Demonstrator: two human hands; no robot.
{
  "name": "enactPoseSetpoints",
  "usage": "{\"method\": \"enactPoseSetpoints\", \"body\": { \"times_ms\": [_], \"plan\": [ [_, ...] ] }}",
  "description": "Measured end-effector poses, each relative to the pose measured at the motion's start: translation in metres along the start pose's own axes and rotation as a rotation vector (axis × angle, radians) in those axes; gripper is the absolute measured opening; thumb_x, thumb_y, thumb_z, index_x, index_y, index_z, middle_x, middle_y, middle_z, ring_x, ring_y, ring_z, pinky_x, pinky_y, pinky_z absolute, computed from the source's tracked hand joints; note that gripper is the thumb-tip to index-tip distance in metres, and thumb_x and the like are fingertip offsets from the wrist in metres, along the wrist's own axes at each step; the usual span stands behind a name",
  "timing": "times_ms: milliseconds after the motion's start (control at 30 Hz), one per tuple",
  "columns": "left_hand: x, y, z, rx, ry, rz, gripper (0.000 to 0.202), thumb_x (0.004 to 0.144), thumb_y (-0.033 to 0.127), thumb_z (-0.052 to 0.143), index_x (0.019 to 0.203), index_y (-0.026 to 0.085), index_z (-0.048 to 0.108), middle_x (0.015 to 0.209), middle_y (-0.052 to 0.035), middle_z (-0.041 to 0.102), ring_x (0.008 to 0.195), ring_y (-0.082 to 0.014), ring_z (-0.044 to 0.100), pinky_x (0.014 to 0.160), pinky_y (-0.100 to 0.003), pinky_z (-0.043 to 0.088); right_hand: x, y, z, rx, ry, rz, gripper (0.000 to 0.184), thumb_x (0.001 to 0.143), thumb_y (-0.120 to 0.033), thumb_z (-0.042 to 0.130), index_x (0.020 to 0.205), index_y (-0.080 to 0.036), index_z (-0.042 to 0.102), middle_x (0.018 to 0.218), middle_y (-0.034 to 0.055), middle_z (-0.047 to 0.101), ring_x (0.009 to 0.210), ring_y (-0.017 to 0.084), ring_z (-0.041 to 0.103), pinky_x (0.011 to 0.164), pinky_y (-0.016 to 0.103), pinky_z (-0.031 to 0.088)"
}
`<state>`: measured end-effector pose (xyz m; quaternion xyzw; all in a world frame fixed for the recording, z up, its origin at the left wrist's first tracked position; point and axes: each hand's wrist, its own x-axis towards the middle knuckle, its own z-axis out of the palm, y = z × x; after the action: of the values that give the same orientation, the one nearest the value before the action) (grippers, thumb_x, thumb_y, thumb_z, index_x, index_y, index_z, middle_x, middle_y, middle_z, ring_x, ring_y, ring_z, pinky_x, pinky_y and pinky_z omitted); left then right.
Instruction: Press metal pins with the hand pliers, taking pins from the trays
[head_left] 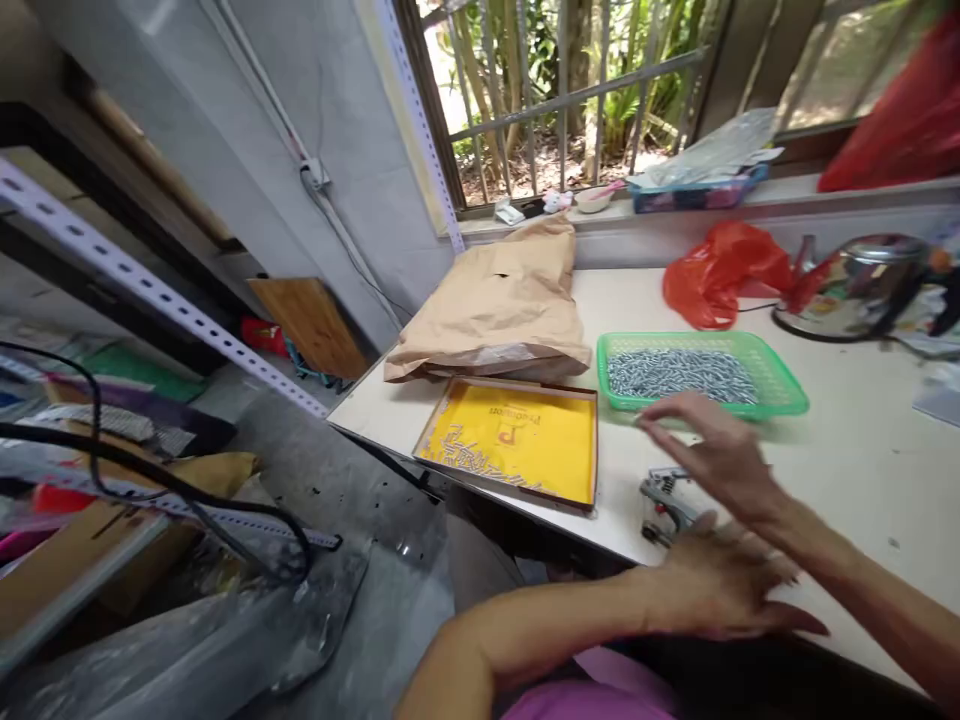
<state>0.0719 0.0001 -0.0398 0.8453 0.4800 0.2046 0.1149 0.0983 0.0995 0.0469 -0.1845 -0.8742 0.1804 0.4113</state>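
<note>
My right hand (pixel 712 450) hovers with fingers apart just in front of a green plastic tray (pixel 787 400) heaped with small grey metal screws (pixel 681 374). My left hand (pixel 720 590) is spread open near the table's front edge, holding nothing. Partly behind both hands lies a small metal hand tool with a red part (pixel 664 505), which neither hand clearly touches. To the left, a shallow cardboard tray with a yellow base (pixel 547 450) holds several short metal pieces (pixel 469 450).
A tan paper bag (pixel 487 300) lies on the white table (pixel 847 480). A red plastic bag (pixel 720 275) and a steel kettle (pixel 855 285) stand at the back right. Barred windows (pixel 555 100) are behind, and a slotted metal shelf upright (pixel 135 270) is at the left.
</note>
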Motion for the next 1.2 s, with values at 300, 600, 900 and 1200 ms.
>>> {"method": "enactPoseSetpoints", "body": {
  "times_ms": [300,600,900,1200],
  "plan": [
    [-0.111,-0.107,-0.133,0.351,0.275,-0.673,0.025,0.095,0.022,0.045,0.108,0.019,0.065,0.111,-0.0109,0.063,0.102,-0.0210,0.058,0.086,-0.033,0.050,0.008,0.126,-0.023,-0.437,-0.053,0.044,0.053,0.089,-0.065,0.033,0.107,-0.024,0.061,0.088,0.0143,0.060,0.087,0.034,0.060,0.080,0.052,0.047],
    [-0.195,-0.194,-0.201,0.468,-0.120,-1.000,0.022,0.089,0.016,0.046,0.087,0.019,0.068,0.101,-0.0098,0.063,0.105,-0.0207,0.053,0.084,-0.031,0.049,-0.089,0.056,-0.018,-0.191,-0.106,0.273,0.028,0.086,-0.050,0.043,0.112,-0.059,0.049,0.102,0.0042,0.061,0.095,0.037,0.062,0.079,0.058,0.050],
    [-0.183,-0.190,-0.207,0.452,-0.073,-0.978,0.020,0.086,0.010,0.045,0.073,0.016,0.060,0.091,-0.0065,0.063,0.092,-0.0176,0.057,0.081,-0.027,0.046,-0.117,0.032,-0.037,-0.240,-0.198,0.300,0.022,0.092,-0.042,0.045,0.105,-0.033,0.061,0.104,0.0072,0.064,0.098,0.028,0.061,0.085,0.049,0.051],
    [-0.078,-0.086,-0.132,-0.728,0.167,-0.919,0.035,0.072,0.046,0.067,0.087,0.015,0.068,0.062,0.0002,0.062,0.048,-0.0112,0.054,0.045,-0.023,0.045,-0.126,0.012,-0.029,-0.334,-0.422,0.373,0.027,0.094,-0.023,0.048,0.117,-0.018,0.062,0.103,0.0107,0.062,0.096,0.023,0.054,0.084,0.038,0.046]
  ]
}}
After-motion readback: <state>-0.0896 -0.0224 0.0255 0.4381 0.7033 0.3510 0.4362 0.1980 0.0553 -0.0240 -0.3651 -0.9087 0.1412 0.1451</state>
